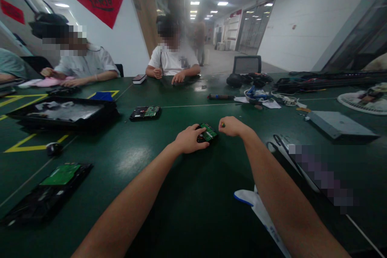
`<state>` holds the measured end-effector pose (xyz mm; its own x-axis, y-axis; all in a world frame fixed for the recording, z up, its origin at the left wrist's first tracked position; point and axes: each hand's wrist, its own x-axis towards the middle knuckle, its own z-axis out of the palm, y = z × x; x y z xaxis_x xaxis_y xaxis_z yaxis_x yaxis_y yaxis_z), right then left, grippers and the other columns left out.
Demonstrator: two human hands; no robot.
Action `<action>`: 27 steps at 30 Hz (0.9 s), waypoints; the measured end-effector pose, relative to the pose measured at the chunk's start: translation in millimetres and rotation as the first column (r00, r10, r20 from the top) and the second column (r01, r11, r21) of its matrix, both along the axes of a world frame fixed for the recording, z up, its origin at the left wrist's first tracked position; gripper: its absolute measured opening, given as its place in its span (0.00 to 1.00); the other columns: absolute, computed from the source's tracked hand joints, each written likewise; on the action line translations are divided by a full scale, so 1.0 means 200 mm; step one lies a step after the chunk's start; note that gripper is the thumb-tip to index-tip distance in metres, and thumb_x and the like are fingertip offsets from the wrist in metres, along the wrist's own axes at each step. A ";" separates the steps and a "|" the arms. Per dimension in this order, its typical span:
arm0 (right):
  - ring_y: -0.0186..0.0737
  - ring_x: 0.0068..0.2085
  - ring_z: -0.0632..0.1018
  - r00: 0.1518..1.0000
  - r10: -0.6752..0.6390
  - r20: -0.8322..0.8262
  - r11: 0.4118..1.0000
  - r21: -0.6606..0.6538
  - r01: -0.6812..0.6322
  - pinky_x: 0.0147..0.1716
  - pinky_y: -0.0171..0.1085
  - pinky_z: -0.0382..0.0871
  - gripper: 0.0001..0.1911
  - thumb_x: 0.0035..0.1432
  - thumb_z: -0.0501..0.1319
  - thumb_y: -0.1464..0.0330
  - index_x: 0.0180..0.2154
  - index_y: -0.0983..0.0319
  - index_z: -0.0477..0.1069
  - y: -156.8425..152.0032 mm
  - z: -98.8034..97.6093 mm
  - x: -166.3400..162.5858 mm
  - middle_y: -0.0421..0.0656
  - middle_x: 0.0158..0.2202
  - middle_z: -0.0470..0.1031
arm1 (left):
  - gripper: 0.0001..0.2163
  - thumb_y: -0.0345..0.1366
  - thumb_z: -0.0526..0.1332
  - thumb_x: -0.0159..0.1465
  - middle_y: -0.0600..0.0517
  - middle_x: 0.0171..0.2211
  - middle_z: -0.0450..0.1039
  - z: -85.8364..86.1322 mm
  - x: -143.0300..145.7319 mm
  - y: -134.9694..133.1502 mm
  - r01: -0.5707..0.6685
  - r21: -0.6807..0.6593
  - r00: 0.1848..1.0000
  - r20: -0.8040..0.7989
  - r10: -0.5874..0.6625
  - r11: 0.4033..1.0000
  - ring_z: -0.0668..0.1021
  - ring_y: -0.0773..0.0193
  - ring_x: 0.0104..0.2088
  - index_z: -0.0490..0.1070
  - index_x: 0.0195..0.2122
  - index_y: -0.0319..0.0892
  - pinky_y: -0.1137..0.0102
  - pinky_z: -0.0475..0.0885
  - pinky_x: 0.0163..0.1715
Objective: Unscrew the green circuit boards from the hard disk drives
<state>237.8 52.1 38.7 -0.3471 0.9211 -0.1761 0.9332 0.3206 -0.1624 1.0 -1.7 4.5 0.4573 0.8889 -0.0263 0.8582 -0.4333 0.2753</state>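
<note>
In front of me on the green table lies a small black device with an exposed green circuit board [209, 132]. My left hand [191, 138] grips its left side, thumb along the near edge and fingers over the far corner. Just right of the device, apart from it, my right hand [232, 126] is closed around a small tool [223, 125]. Only a yellow-and-dark end of that tool shows; its kind is hidden by the fingers. A similar opened device [145, 112] lies further back on the left.
A larger black unit with a green board [62, 174] lies near left, below a black tray [63, 113]. To the right are a grey metal box [341, 124], a white-and-blue glove [266, 213] and a blue-handled bowl of items [256, 94]. Two people sit across the table.
</note>
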 end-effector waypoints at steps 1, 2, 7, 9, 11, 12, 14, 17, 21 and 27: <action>0.41 0.41 0.83 0.999 0.033 -0.019 0.999 -0.011 -0.034 0.42 0.32 0.71 0.08 0.61 0.65 0.68 0.41 0.60 0.81 -0.02 0.02 -0.02 0.46 0.43 0.84 | 0.40 0.65 0.58 0.62 0.45 0.73 0.54 0.00 0.00 0.00 0.003 0.003 1.000 0.001 -0.003 1.000 0.64 0.42 0.69 0.61 0.70 0.50 0.54 0.64 0.65; 0.38 0.37 0.83 0.996 0.075 -0.042 0.997 -0.031 -0.076 0.40 0.30 0.71 0.08 0.62 0.65 0.67 0.42 0.59 0.81 -0.03 0.03 -0.04 0.43 0.40 0.84 | 0.40 0.65 0.59 0.62 0.45 0.73 0.54 0.00 0.00 0.00 0.005 0.003 1.000 0.000 -0.005 1.000 0.65 0.42 0.69 0.61 0.70 0.50 0.54 0.64 0.65; 0.35 0.31 0.81 0.983 0.177 -0.058 0.983 -0.033 -0.179 0.34 0.30 0.68 0.06 0.62 0.63 0.69 0.40 0.61 0.79 -0.08 0.05 -0.10 0.43 0.36 0.84 | 0.40 0.65 0.59 0.62 0.44 0.74 0.53 -0.01 0.00 0.01 0.003 -0.009 1.000 -0.013 -0.003 1.000 0.64 0.41 0.69 0.61 0.70 0.50 0.53 0.65 0.65; 0.36 0.32 0.82 0.985 0.165 -0.039 0.986 -0.029 -0.166 0.35 0.31 0.68 0.06 0.62 0.64 0.69 0.40 0.61 0.80 -0.08 0.04 -0.11 0.44 0.37 0.84 | 0.40 0.65 0.58 0.62 0.44 0.73 0.53 -0.01 0.00 0.01 0.004 -0.010 1.000 -0.011 -0.004 1.000 0.64 0.41 0.69 0.61 0.70 0.50 0.53 0.65 0.64; 0.37 0.33 0.82 0.986 0.162 -0.044 0.986 -0.034 -0.164 0.36 0.31 0.68 0.06 0.61 0.64 0.70 0.39 0.61 0.80 -0.07 0.03 -0.10 0.43 0.37 0.84 | 0.40 0.65 0.59 0.62 0.44 0.74 0.53 -0.01 0.00 0.01 0.004 -0.011 1.000 -0.006 -0.004 1.000 0.64 0.41 0.70 0.61 0.70 0.51 0.53 0.65 0.65; 0.37 0.32 0.82 0.986 0.161 -0.054 0.986 -0.044 -0.163 0.36 0.31 0.69 0.06 0.61 0.64 0.70 0.39 0.61 0.80 -0.07 0.03 -0.10 0.43 0.36 0.84 | 0.40 0.65 0.59 0.62 0.45 0.74 0.53 -0.01 0.00 0.01 0.005 -0.011 1.000 -0.005 -0.005 1.000 0.63 0.41 0.70 0.61 0.70 0.51 0.53 0.64 0.65; 0.36 0.32 0.82 0.984 0.155 -0.085 0.984 -0.072 -0.161 0.37 0.30 0.69 0.05 0.60 0.64 0.71 0.38 0.61 0.79 -0.06 0.02 -0.10 0.41 0.33 0.83 | 0.40 0.65 0.58 0.62 0.44 0.74 0.52 -0.01 0.00 0.01 0.007 -0.010 1.000 -0.002 -0.007 1.000 0.63 0.41 0.70 0.61 0.70 0.50 0.53 0.64 0.65; 0.35 0.32 0.83 0.983 0.140 -0.120 0.982 -0.114 -0.153 0.38 0.30 0.69 0.03 0.59 0.65 0.71 0.37 0.60 0.79 -0.05 0.02 -0.08 0.39 0.29 0.82 | 0.40 0.65 0.58 0.62 0.44 0.74 0.53 0.00 0.00 0.01 0.006 -0.009 1.000 -0.003 -0.006 1.000 0.63 0.41 0.70 0.61 0.70 0.50 0.53 0.64 0.65; 0.35 0.32 0.83 0.982 0.125 -0.140 0.985 -0.103 -0.140 0.38 0.30 0.70 0.04 0.60 0.65 0.70 0.38 0.60 0.79 -0.04 0.03 -0.06 0.38 0.29 0.82 | 0.40 0.65 0.58 0.61 0.45 0.74 0.53 0.00 0.00 0.01 0.003 -0.012 1.000 -0.007 -0.003 1.000 0.64 0.41 0.69 0.61 0.70 0.51 0.53 0.65 0.64; 0.42 0.42 0.82 0.992 0.106 -0.068 0.994 0.034 -0.103 0.42 0.33 0.69 0.06 0.59 0.64 0.69 0.39 0.60 0.79 -0.04 0.04 -0.06 0.45 0.41 0.83 | 0.40 0.65 0.58 0.61 0.43 0.74 0.53 0.00 0.00 0.00 0.007 0.000 1.000 -0.008 -0.007 1.000 0.64 0.41 0.69 0.61 0.70 0.50 0.52 0.65 0.65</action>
<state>226.0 44.3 47.6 -0.4521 0.8837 -0.1211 0.8812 0.4214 -0.2143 1.2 -0.8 4.9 0.4628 0.8859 -0.0296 0.8574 -0.4390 0.2686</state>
